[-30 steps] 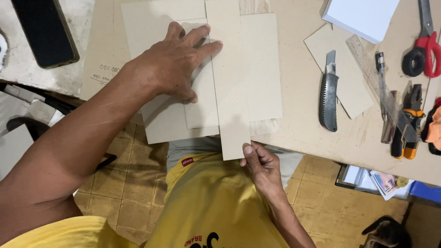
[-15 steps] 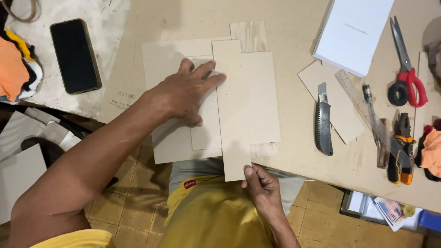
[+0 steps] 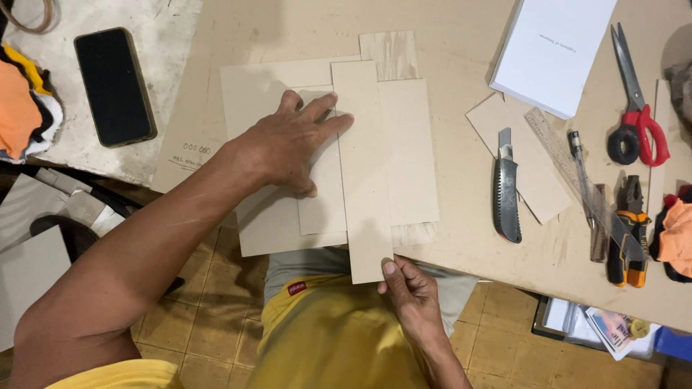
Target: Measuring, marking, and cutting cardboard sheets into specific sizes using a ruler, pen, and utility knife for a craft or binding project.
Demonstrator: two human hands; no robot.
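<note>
Cardboard sheets [image 3: 274,223], pale and stacked, lie at the near edge of the tan counter [image 3: 447,43], the biggest underneath. A long narrow strip [image 3: 364,173] lies lengthwise across them, its near end overhanging the counter's edge. The left hand [image 3: 285,148] lies flat and open on the stack, fingertips touching the strip's left edge. The right hand [image 3: 411,292] pinches the strip's overhanging end in a narrow grip. Off to the right lie a white booklet [image 3: 551,54], red-handled scissors [image 3: 634,108] and a utility knife [image 3: 506,191]; a dark phone [image 3: 114,86] lies far left.
</note>
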